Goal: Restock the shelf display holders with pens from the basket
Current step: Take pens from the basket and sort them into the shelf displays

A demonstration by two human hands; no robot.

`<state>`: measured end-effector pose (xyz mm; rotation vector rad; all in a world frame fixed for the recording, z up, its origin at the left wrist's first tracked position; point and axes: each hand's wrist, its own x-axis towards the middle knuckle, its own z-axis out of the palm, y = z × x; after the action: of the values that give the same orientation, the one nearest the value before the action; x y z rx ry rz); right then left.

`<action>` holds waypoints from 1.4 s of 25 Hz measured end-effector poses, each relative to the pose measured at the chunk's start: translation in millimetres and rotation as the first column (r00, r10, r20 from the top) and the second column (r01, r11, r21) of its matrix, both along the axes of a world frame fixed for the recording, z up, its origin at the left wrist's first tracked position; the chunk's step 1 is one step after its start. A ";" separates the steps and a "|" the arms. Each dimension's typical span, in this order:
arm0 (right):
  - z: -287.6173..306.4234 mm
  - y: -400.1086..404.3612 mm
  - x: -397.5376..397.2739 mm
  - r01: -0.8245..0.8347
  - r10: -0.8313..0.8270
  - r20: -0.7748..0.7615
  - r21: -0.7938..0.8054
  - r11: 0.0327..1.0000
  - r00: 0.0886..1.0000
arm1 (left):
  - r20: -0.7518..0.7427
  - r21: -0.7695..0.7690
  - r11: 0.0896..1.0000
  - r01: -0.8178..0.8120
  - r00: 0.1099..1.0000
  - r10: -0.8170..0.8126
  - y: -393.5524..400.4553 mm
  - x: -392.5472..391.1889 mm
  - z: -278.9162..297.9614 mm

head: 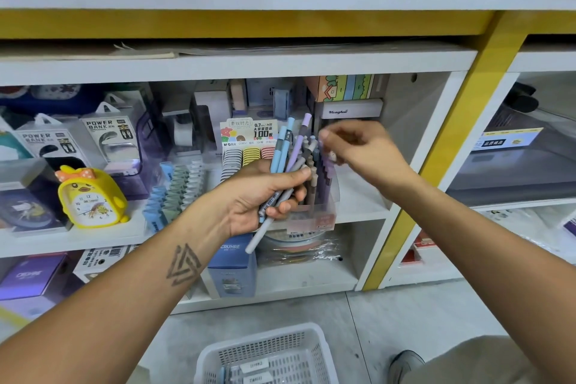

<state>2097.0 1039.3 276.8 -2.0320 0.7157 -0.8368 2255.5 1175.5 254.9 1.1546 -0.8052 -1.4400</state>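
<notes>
A person restocks a stationery shelf (358,215): the left hand (261,196) grips a fanned bundle of pens (285,165) in front of the clear display holder (314,196), while the right hand (358,146) reaches over it, fingers (324,135) curled as if pinching one pen, though blur hides the contact. The white basket (268,355) sits on the floor below. The pens look light, stiff and smooth, best pinched mid-barrel and dropped upright.

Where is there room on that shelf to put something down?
There's bare shelf right of the pen holder, up to the white side wall. Left of it is crowded: refill packs, clips, yellow clock, power banks.
</notes>
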 end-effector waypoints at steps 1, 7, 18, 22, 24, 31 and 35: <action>4.2 1.1 4.5 -0.036 0.014 0.124 0.170 0.985 0.992 | 0.000 0.007 0.999 0.042 0.999 -0.042 0.6 0.1 0.1; 10.3 -2.5 9.5 -0.123 -0.030 0.351 0.408 0.905 0.936 | 0.027 0.022 0.991 0.135 0.990 -0.135 4.1 5.5 0.7; -10.4 -5.9 -20.6 -0.059 0.000 -0.167 -0.345 0.937 0.986 | 0.019 0.023 0.998 -0.067 0.998 0.066 2.4 21.7 5.4; -11.9 1.3 -24.3 -0.147 0.065 -0.216 -0.387 0.910 0.974 | 0.015 0.025 0.998 -0.051 0.999 0.051 0.3 17.2 4.6; -10.0 4.3 -25.1 -0.185 0.117 -0.201 -0.364 0.913 0.973 | 0.016 0.026 0.999 -0.048 0.999 0.048 -0.5 15.9 4.0; -7.5 2.1 -21.7 -0.226 0.124 -0.256 -0.422 0.878 0.959 | 0.018 0.017 0.999 -0.041 0.999 0.041 0.6 15.5 4.6; -5.1 -10.8 -27.6 -0.151 -0.013 -0.302 -0.513 0.845 0.953 | 0.002 0.029 0.999 -0.039 0.999 0.039 1.3 15.1 5.2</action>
<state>2069.4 1028.5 271.7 -2.7135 0.6039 -0.7502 2270.6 1176.8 260.2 1.1875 -0.7606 -1.4232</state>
